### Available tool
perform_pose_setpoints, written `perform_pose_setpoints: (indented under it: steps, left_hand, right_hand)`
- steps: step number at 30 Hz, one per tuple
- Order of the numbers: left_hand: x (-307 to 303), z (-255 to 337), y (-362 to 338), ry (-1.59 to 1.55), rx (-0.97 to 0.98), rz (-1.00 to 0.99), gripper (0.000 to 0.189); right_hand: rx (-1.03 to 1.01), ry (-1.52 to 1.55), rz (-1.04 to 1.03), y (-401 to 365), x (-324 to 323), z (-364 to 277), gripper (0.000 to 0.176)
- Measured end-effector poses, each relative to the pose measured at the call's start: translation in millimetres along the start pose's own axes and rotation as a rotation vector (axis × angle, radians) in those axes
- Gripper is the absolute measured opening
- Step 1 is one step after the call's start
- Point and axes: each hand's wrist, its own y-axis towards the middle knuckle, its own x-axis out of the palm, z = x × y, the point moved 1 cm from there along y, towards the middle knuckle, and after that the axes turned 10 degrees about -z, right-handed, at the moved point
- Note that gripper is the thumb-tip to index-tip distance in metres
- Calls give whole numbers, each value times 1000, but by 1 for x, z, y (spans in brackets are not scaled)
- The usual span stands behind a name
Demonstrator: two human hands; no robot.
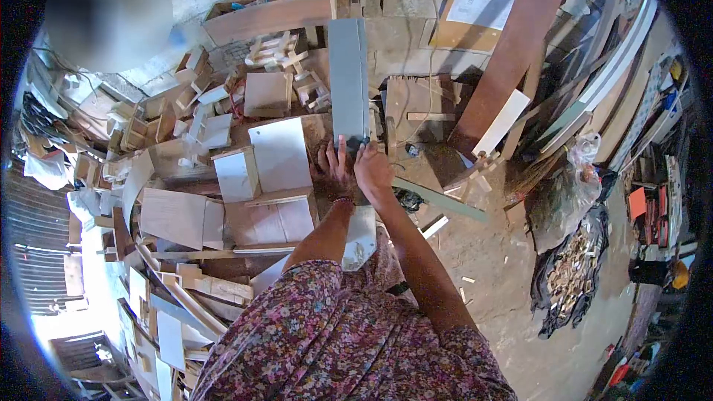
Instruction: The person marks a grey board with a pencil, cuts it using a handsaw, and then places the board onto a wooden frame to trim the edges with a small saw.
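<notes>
Gripping near end of gray plank (347, 78) with both hands: left hand (332, 162) and right hand (373, 171) closed on it, side by side. Plank runs straight away from them over wood scraps, white panel (278, 152) just left.
</notes>
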Motion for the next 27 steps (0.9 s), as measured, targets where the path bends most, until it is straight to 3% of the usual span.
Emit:
perform_pose_setpoints:
  steps: [4,8,9,14,18,23,25,27]
  left_hand:
    - [-15,10,-2,-78,-24,53,49]
    - [-3,8,-2,-144,-28,107,45]
    - [-4,8,-1,-134,-44,103,43]
    - [2,6,0,-222,-18,129,42]
    - [-14,10,-3,-165,-19,66,46]
    - [6,10,-1,-176,-85,91,46]
    - [6,10,-4,-96,-119,82,45]
    - [3,7,-3,-128,-70,84,43]
  right_hand:
    - [29,-51,-32,-23,1,5,31]
    - [-59,-107,90,-49,8,17,28]
    - [30,-144,8,-46,6,14,28]
    - [-5,-105,55,4,9,8,31]
    - [-50,-118,94,-13,6,8,34]
    - [71,-53,-94,-68,6,22,32]
    - [-100,-178,160,-57,7,25,31]
    - [-116,-157,120,-22,9,22,31]
